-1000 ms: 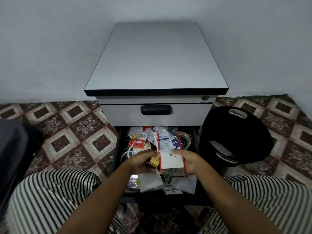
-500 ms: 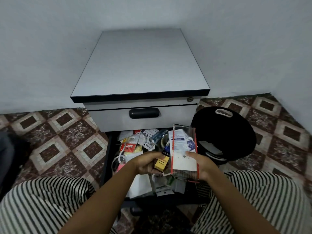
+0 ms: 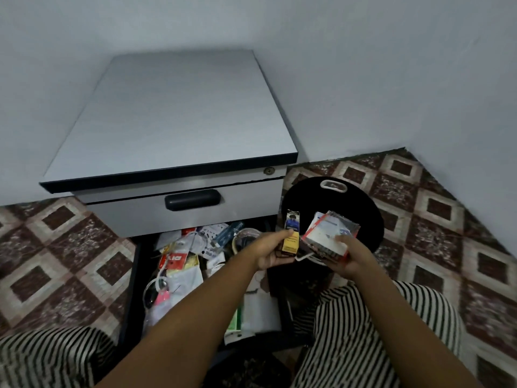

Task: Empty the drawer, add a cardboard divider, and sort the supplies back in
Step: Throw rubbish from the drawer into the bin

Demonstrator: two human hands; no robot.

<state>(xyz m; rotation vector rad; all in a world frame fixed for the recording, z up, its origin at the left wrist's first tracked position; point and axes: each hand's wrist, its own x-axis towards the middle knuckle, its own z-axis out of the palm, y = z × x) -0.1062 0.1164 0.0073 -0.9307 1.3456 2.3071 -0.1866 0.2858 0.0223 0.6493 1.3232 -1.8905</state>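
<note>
1. Change of position: a second ago both hands worked directly above the open drawer (image 3: 131, 289); they have since swung to the person's right and now hang over the black round tub (image 3: 372, 217) that stands on the tiled floor beside the cabinet (image 3: 179, 113)
2. Left hand (image 3: 275, 252): thumb and fingers are closed around a small yellow-and-blue box (image 3: 291, 233), held upright. A second dark item may lie in the palm under it; this cannot be told
3. Right hand (image 3: 345, 256): it grips a flat red-edged packet (image 3: 327, 238) from below, thumb pressed on its white face. The packet is tilted, its clear end raised toward the tub
4. Meaning for the task: both items are out of the drawer and held above the tub, not touching it. Judged from this, the step in hand is emptying, with the tub likely serving as the holding place
5. Remaining contents: the drawer is far from empty. A red-labelled packet (image 3: 173, 260), white papers, cables, a pink item (image 3: 162, 298) and a clear round container (image 3: 247, 236) lie heaped in it
6. Divider: no cardboard divider is in view, so that step and the sorting are not yet begun
7. Next move, as a judgement: release both items into the tub, then return for the loose heap; the tangled cables may drag neighbours out with them
</note>
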